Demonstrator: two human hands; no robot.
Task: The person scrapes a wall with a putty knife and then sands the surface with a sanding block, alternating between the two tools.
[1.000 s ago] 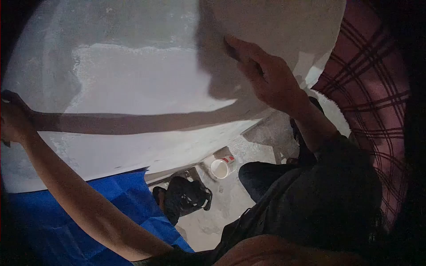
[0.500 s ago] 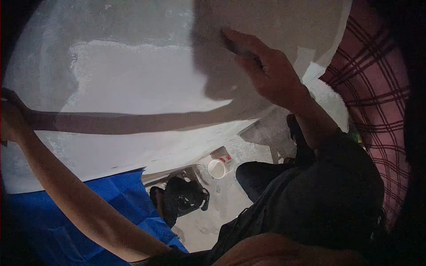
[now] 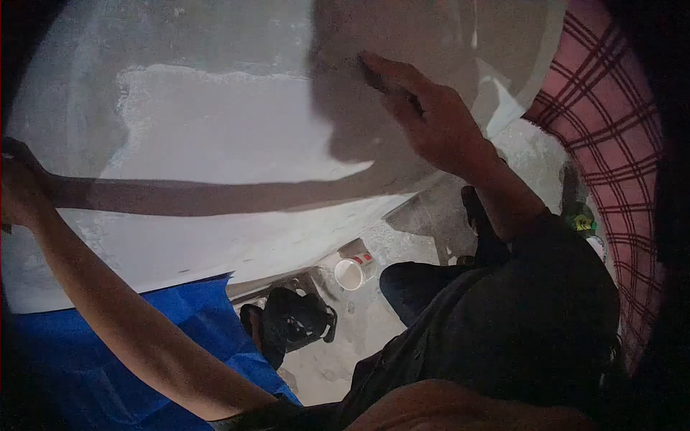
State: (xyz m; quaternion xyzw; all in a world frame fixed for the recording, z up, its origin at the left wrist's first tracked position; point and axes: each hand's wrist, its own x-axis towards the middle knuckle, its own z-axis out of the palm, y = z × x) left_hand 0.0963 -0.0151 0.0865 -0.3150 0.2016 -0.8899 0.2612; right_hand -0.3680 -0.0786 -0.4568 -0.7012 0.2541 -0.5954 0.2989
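My right hand (image 3: 435, 126) is against the shaded part of the wall surface (image 3: 237, 43), with its fingers bent and close together. A dark shape shows under the fingers, too dim to name. My left hand (image 3: 21, 187) is at the far left edge beside the wall and is partly cut off by the frame. Its fingers are curled, and a small bit of something shows below it that I cannot make out. Between the hands lies a smooth white patch (image 3: 208, 129) with a ragged edge on the greyer wall, crossed by my arm's shadow.
Below the wall hangs or lies a blue tarp (image 3: 187, 316). On the pale floor are a white bucket (image 3: 352, 274) with red marks and a black bag-like item (image 3: 295, 316). A red plaid cloth (image 3: 611, 144) borders the right side, near a green item (image 3: 581, 221).
The view has shifted slightly, and more of the floor and the green item shows by the plaid cloth. Both hands stay in nearly the same places on the wall.
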